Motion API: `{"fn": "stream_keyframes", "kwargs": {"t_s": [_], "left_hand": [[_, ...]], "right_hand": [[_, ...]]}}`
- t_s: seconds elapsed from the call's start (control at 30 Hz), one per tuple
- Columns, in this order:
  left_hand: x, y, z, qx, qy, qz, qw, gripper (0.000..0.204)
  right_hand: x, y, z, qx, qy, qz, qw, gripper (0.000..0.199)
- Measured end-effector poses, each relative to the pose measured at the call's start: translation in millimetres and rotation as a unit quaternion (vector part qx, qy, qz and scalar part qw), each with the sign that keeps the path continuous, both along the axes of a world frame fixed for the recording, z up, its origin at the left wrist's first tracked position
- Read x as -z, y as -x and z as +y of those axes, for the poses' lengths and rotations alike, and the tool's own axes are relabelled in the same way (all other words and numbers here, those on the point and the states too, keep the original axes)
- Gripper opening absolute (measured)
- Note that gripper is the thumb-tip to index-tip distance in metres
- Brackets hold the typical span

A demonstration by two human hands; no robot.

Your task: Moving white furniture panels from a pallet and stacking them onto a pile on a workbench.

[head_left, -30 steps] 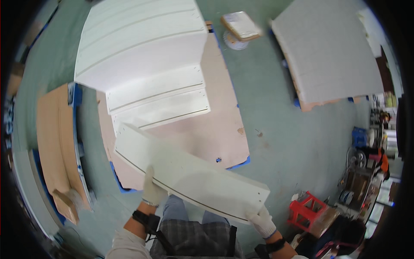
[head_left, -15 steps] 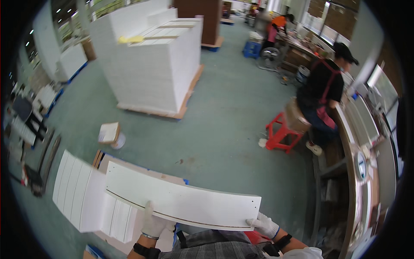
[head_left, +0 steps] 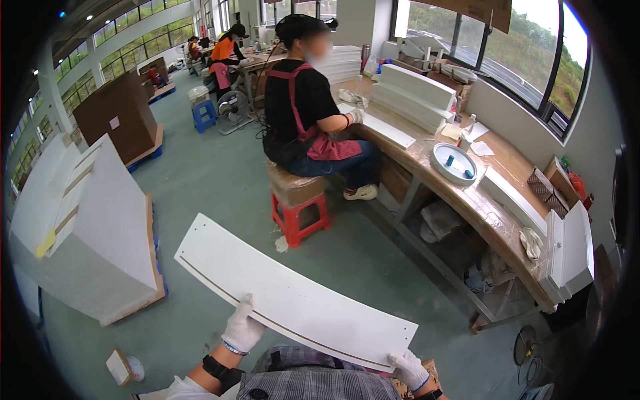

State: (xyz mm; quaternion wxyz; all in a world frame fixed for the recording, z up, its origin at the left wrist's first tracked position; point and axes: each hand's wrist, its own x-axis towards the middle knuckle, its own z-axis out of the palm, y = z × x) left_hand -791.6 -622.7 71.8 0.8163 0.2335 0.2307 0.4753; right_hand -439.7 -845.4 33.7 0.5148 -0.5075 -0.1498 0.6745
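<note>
A long white board (head_left: 293, 288) is held in front of my body, sloping down to the right. It has small holes near both ends and a thin groove along its near edge. My left hand (head_left: 243, 327), in a white work glove, grips the near edge left of the middle, thumb on the upper face. At the right end, my gloved right hand (head_left: 409, 369) closes on the near corner. The fingers beneath the board are hidden on both sides.
Ahead, a co-worker sits on a padded red stool (head_left: 300, 215) at a long workbench (head_left: 460, 193). On the bench lie white boards (head_left: 413, 97) and a round tray (head_left: 455, 164). A wrapped white stack (head_left: 100, 247) stands on a pallet at the left; a small bucket (head_left: 133, 368) is at lower left.
My view has swung right toward the bench and co-worker. Both hands have carried the board along, away from the pallet of white boards that lay beneath it at lower left.
</note>
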Motion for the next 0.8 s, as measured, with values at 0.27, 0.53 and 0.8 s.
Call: {"fn": "stream_keyframes", "kwargs": {"t_s": [0.27, 0.53, 0.8], "left_hand": [[22, -180, 183, 0.169, 0.130, 0.062, 0.975, 0.038], [-28, -345, 329, 0.327, 0.071, -0.032, 0.942, 0.040], [-20, -502, 404, 0.362, 0.076, -0.081, 0.926, 0.044]], "right_hand": [[-10, -28, 62, 0.253, 0.028, 0.039, 0.966, 0.067], [-32, -79, 165, 0.445, 0.024, 0.095, 0.890, 0.045], [-27, -201, 262, 0.527, -0.045, -0.126, 0.839, 0.042]]}}
